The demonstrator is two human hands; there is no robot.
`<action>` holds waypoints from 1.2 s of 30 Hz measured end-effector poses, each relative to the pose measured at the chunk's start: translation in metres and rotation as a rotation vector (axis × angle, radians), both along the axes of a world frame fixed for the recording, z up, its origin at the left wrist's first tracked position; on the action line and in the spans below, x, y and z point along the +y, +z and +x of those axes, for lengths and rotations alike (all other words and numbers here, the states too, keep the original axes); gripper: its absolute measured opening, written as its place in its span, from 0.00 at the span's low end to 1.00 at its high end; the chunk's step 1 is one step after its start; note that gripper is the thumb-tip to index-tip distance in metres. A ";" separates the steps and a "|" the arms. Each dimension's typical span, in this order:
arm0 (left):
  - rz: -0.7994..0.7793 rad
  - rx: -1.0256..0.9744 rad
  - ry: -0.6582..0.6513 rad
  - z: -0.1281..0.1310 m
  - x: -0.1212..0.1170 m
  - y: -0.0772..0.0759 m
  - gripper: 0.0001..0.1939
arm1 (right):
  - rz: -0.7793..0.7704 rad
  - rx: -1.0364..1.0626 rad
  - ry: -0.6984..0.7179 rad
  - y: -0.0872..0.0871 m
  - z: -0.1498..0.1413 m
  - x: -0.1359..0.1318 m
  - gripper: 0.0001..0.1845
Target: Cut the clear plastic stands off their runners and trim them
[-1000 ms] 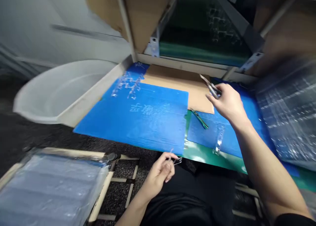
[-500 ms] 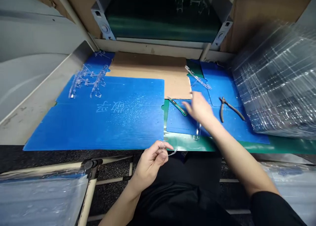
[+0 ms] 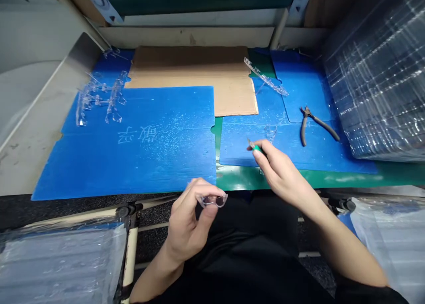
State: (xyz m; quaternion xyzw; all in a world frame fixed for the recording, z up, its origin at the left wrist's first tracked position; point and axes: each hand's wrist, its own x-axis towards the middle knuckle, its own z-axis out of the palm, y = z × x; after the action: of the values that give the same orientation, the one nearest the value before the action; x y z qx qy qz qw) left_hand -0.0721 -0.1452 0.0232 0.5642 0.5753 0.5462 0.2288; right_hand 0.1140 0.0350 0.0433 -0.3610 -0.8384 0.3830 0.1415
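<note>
Near the front edge of the bench, my left hand [image 3: 191, 217] pinches a small clear plastic part [image 3: 215, 201] between thumb and fingers. My right hand [image 3: 277, 164] is closed around a green utility knife [image 3: 258, 148], its blade pointing up and left, above the right-hand blue sheet [image 3: 235, 149]. Another clear plastic piece [image 3: 270, 133] lies just beyond the right hand, partly hidden by it. Farther right, a pair of cutting pliers [image 3: 308, 113] rests on the blue sheet with its handles spread.
Clear plastic sprues [image 3: 99, 98] lie at the left on a large blue sheet [image 3: 172, 162]. A clear strip [image 3: 265, 77] lies beside brown cardboard [image 3: 189, 67]. Stacked clear trays [image 3: 385, 82] stand at the right. Wrapped packs [image 3: 59, 264] sit below the bench.
My right hand has picked up the utility knife from the blue sheet and drawn back toward me. My left hand has turned the clear part and moved slightly left. The view has tilted down.
</note>
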 end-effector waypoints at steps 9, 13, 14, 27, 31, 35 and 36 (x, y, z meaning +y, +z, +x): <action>0.138 0.498 -0.055 0.008 0.030 -0.008 0.07 | 0.150 0.050 0.070 0.003 0.055 -0.060 0.20; 0.132 0.536 -0.033 0.016 0.028 -0.007 0.06 | 0.314 -0.036 0.062 0.006 0.063 -0.066 0.21; 0.130 0.545 -0.033 0.018 0.028 -0.007 0.06 | 0.351 -0.033 0.061 0.007 0.064 -0.067 0.21; 0.192 0.642 -0.034 0.024 0.030 -0.002 0.04 | 0.306 0.065 0.103 0.006 0.068 -0.069 0.17; 0.189 0.647 -0.046 0.024 0.029 0.000 0.03 | 0.297 0.062 0.093 0.004 0.070 -0.068 0.17; 0.202 0.619 -0.111 0.029 0.027 0.003 0.06 | 0.255 0.047 0.018 -0.008 0.068 -0.059 0.18; 0.205 0.585 -0.142 0.031 0.026 0.003 0.06 | 0.226 0.059 0.001 -0.012 0.067 -0.057 0.18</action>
State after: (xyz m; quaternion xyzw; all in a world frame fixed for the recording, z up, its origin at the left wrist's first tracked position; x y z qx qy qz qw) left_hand -0.0411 -0.1193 0.0265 0.7562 0.5180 0.3985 0.0333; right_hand 0.1813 -0.0217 0.0315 -0.3309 -0.8719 0.2966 0.2055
